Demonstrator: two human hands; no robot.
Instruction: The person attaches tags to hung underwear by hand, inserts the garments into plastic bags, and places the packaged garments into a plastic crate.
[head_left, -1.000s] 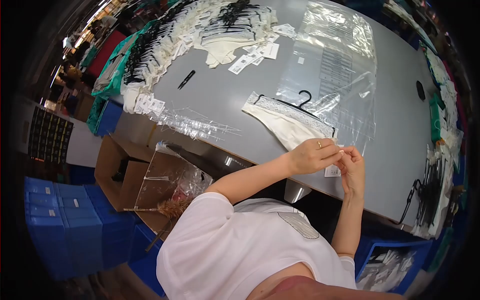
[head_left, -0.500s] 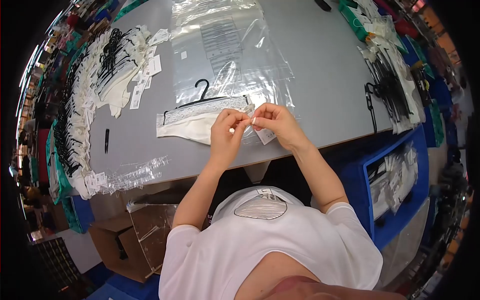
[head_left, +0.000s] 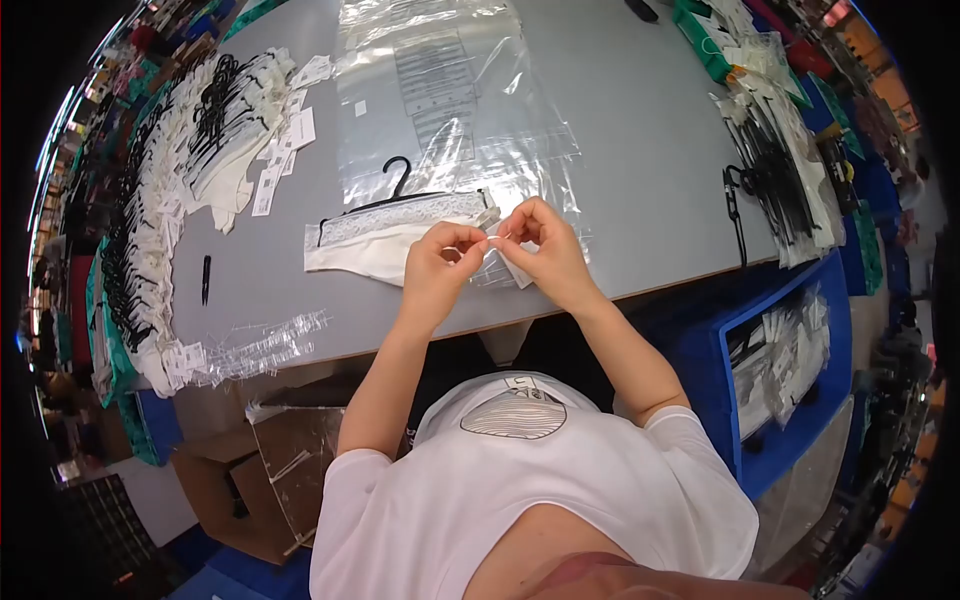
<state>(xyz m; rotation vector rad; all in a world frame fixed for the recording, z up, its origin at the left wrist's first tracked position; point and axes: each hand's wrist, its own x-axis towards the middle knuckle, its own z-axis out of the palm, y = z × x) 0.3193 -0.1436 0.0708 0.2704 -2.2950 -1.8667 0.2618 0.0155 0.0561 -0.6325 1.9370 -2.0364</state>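
Note:
A thin white tag string (head_left: 492,241) runs between my two hands, pinched at the fingertips. My left hand (head_left: 437,268) grips it with thumb and forefinger. On the other side, my right hand (head_left: 545,250) pinches it too, with a white hang tag (head_left: 516,272) partly hidden below those fingers. Just beyond my hands, white briefs (head_left: 365,255) with a lace band lie flat on the table, on a black hanger (head_left: 397,182) whose hook points away from me. My left hand covers part of the briefs' lower edge.
Clear plastic bags (head_left: 440,110) are spread across the grey table (head_left: 620,130). At left lie rows of white garments on black hangers (head_left: 215,130), a black pen (head_left: 206,280) and a pile of clear plastic fasteners (head_left: 270,350). A blue crate (head_left: 735,400) with bagged items stands at right.
My fingertips have drawn slightly apart, and more of the white string shows between them. The hang tag is now more hidden behind my right hand. The view has shifted slightly.

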